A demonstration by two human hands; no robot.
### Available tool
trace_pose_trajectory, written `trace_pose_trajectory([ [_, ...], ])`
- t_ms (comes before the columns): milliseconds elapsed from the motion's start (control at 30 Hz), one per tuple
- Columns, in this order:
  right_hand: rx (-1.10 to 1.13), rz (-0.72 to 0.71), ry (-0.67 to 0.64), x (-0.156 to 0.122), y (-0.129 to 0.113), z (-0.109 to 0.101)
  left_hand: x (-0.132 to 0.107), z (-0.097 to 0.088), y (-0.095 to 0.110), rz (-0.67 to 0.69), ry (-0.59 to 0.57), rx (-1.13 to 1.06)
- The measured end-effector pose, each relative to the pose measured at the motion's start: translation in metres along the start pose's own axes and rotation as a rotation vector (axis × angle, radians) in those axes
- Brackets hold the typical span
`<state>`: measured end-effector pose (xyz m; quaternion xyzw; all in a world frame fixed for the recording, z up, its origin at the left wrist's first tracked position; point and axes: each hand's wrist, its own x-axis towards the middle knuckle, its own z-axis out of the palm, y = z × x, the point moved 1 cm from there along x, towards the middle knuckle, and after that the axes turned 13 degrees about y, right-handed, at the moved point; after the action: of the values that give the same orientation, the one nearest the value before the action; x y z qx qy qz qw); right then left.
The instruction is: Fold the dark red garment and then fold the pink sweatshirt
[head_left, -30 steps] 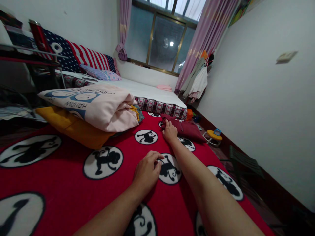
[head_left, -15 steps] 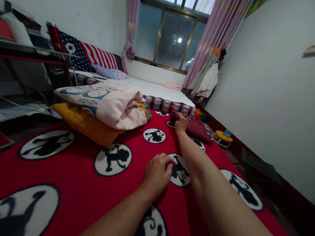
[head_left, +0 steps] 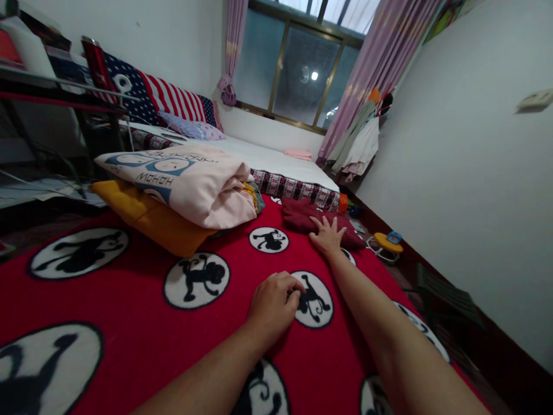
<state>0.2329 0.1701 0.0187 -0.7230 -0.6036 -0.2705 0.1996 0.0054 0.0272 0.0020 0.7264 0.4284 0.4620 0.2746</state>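
Spread fingers of my right hand (head_left: 329, 235) rest at the near edge of a folded maroon garment (head_left: 300, 214), holding nothing. The garment lies fairly flat towards the far end of a red blanket (head_left: 142, 302) with white circles and black monkey figures. Closer to me, my left hand (head_left: 276, 301) leans on the blanket beside one of the circles, its fingers slightly bent and empty. To the left of the garment sits a pile: a pale pink printed garment (head_left: 216, 190) on top of a mustard-yellow one (head_left: 151, 222).
Beyond the blanket stands a white-topped bed (head_left: 259, 147) with a patterned side. A cluttered desk (head_left: 64, 95) is on the left. Along the right lie a yellow round stool (head_left: 387, 243) and a dark slatted seat (head_left: 449, 297). Clothes (head_left: 363, 144) hang near the curtain.
My right hand has let go of the garment's left part and spread its fingers, moving slightly right and nearer. That part now lies flatter. The left hand stays nearly in place.
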Motion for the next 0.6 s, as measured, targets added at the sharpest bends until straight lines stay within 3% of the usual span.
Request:
trace_pose_trajectory([
  [100, -0.051, 0.095, -0.093, 0.007, 0.02, 0.01, 0.0, 0.0, 0.0, -0.002, 0.0, 0.022],
  [300, -0.099, 0.147, -0.07, 0.014, 0.015, 0.022, 0.0, 0.0, 0.001, -0.008, -0.013, 0.028],
  [600, -0.005, 0.144, -0.255, -0.02, 0.004, -0.008, 0.002, 0.001, -0.003, 0.003, -0.01, 0.025],
])
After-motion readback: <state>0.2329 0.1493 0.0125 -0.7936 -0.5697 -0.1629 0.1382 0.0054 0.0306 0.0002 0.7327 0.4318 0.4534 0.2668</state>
